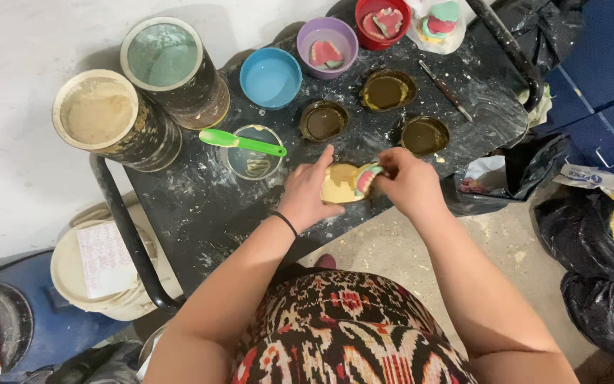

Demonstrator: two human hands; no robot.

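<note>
Stood over a dark, splattered table. Held a small yellow mould with the left hand, fingers curled round its near side, first finger pointing up. Pinched a pink and green set of false teeth with the right hand, right over the yellow mould and touching it. Left a green spatula lying across a little round cup just beside the left hand. Kept three dark rubber cups further back. Put a blue bowl, a purple bowl and a red bowl along the far edge, with teeth models in the purple and red ones. Stood two tall tubs at the left corner.
</note>
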